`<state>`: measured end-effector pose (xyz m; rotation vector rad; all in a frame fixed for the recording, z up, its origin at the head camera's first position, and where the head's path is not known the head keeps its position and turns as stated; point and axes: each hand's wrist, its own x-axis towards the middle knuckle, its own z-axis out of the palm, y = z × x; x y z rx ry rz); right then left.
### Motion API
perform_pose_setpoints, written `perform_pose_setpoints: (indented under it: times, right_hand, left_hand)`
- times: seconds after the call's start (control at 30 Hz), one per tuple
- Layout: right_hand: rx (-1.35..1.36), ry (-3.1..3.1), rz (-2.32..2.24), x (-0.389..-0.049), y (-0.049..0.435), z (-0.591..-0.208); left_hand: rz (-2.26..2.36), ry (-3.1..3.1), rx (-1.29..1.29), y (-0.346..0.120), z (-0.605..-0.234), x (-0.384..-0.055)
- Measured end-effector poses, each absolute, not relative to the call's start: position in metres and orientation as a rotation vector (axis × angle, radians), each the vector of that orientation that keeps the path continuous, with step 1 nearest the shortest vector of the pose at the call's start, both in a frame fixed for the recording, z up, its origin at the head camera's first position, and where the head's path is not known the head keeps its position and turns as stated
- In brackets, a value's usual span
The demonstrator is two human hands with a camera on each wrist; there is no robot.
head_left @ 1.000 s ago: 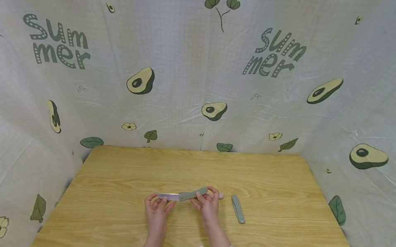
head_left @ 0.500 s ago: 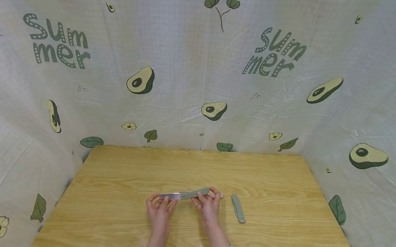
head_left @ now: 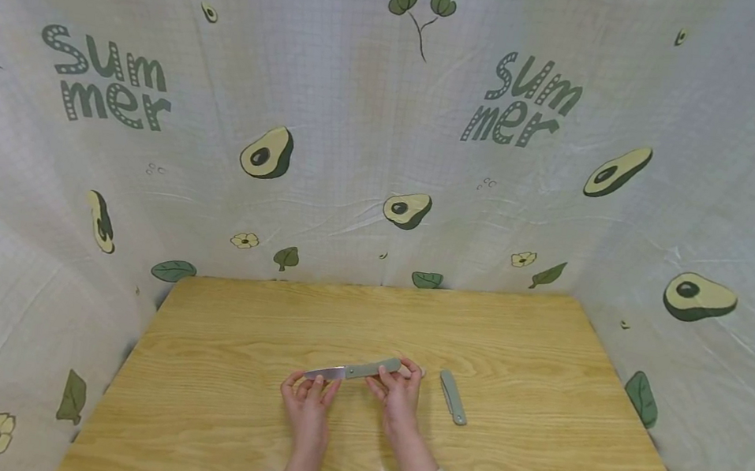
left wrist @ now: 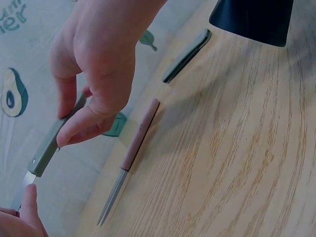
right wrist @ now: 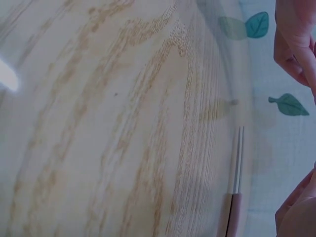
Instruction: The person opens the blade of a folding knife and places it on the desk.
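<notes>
While the right hand [head_left: 401, 403] grips an unfolded knife [head_left: 367, 369] by its green handle [left wrist: 46, 149], the left hand [head_left: 309, 411] pinches the blade [head_left: 328, 373] near its tip, the knife spanning between them, and a closed pocketknife [head_left: 453, 397] lies on the worktop [head_left: 518, 469] just right of the right hand.

A pink-handled utensil [left wrist: 132, 154] and a folded green knife [head_left: 453, 397] lie on a wooden table [head_left: 544, 385] beside avocado-printed cloth [head_left: 345, 104].
</notes>
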<state>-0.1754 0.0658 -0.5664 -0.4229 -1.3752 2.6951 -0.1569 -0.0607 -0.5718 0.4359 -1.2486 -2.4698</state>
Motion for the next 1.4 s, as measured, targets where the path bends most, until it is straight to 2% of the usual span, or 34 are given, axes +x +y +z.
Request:
perform_pose_setpoints:
  times: [0.87,1.4]
  right_hand:
    - [-0.418,-1.374,2.616,-0.178,0.075,-0.573]
    - [-0.526,-1.519,2.412,-0.176,0.099,-0.566]
  left_hand:
    - [-2.414,-1.207,0.521,-0.047,-0.573,-0.158]
    - [-2.434,-1.196,0.431,-0.043,-0.573,-0.159]
